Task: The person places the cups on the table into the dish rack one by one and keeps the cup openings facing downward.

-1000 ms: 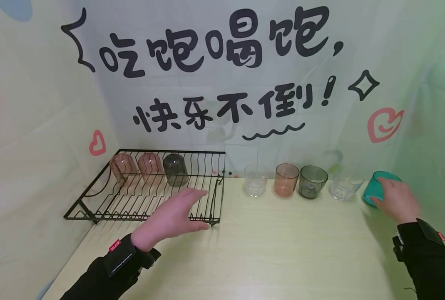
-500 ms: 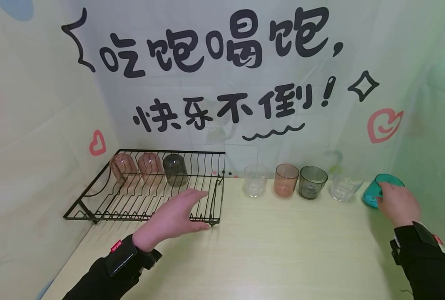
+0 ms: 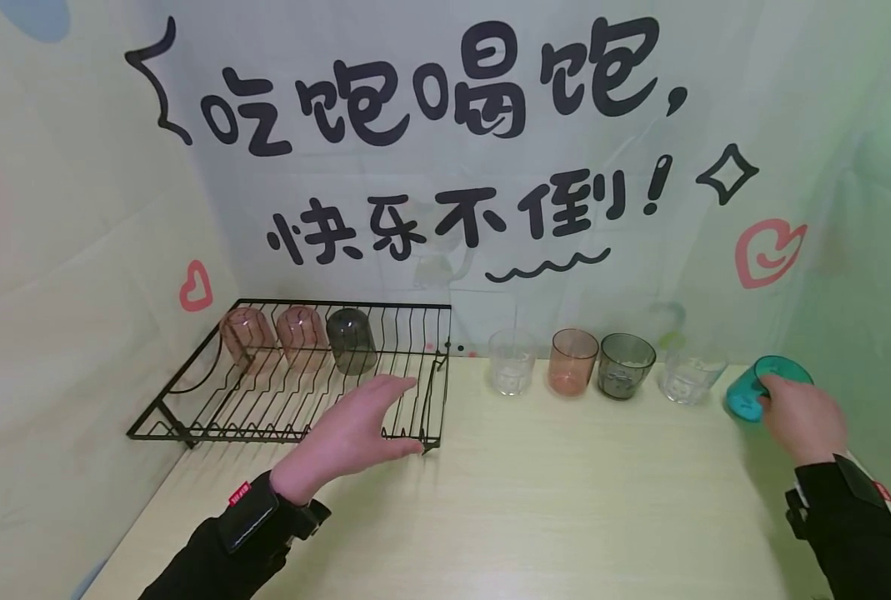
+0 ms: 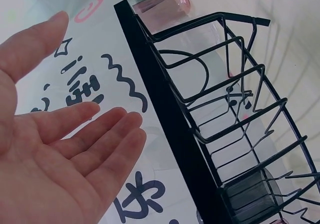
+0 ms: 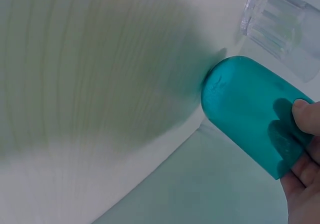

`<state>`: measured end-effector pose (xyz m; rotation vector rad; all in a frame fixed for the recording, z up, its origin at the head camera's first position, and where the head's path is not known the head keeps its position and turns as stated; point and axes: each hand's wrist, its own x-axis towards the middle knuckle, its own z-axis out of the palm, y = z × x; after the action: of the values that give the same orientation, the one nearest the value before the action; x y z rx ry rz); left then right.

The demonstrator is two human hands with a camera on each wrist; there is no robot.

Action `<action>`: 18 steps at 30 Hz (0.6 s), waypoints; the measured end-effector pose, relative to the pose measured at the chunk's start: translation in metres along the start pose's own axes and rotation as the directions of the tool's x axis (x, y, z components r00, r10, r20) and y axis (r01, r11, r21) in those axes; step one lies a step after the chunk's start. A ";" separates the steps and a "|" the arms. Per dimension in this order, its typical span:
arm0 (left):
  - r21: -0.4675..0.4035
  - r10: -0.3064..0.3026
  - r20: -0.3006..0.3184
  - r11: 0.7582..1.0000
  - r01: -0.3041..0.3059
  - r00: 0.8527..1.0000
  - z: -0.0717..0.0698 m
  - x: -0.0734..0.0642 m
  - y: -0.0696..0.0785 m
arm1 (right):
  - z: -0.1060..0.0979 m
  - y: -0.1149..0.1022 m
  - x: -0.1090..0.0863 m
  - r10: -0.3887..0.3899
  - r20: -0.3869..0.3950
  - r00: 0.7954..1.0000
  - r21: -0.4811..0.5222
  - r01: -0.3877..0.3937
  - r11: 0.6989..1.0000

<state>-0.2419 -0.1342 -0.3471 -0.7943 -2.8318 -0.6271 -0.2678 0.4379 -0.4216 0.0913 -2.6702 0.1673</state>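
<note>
My right hand (image 3: 803,418) grips a teal cup (image 3: 745,398) by its rim end, thumb on one side and fingers on the other. That teal cup (image 5: 245,109) leans toward the right hand, its rounded base low at the table in the right wrist view. My left hand (image 3: 349,437) is held in front of the black wire dish rack (image 3: 441,383), fingers apart and nothing in them. Seen from the left wrist, the palm of the left hand (image 4: 65,149) faces up beside the rack's black bar (image 4: 160,119).
Two pink glasses (image 3: 302,337) and a dark grey glass (image 3: 351,342) stand upside down in the rack. Along the back of the table (image 3: 565,500) are a clear glass (image 3: 512,362), a pink one (image 3: 573,362), a grey one (image 3: 625,365) and another clear glass (image 3: 693,375).
The teal cup has tipped further toward the person, its rim shifting right and down. My right thumb and fingers have closed on it. The left hand has barely moved.
</note>
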 end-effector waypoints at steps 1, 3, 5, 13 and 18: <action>0.000 0.003 -0.005 1.000 -0.003 1.000 0.000 0.000 0.000 | 0.000 0.000 -0.001 0.000 -0.001 1.000 0.002 0.000 1.000; -0.003 0.008 -0.011 1.000 -0.008 1.000 0.001 0.001 0.000 | -0.001 0.000 -0.003 -0.004 -0.005 1.000 0.004 0.004 1.000; -0.002 0.007 -0.013 1.000 -0.007 1.000 0.002 0.001 0.000 | -0.002 -0.001 -0.004 -0.014 -0.010 1.000 0.006 0.014 1.000; -0.005 0.008 -0.025 1.000 -0.008 1.000 0.003 0.002 0.001 | -0.010 -0.005 -0.009 -0.059 -0.020 0.998 0.023 0.060 0.998; -0.006 0.011 -0.040 1.000 -0.011 0.999 0.003 0.003 0.001 | -0.015 -0.009 -0.012 -0.072 -0.021 0.997 0.025 0.073 0.997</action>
<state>-0.2438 -0.1308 -0.3485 -0.7891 -2.7894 -0.6431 -0.2493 0.4319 -0.4125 0.1937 -2.6410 0.1780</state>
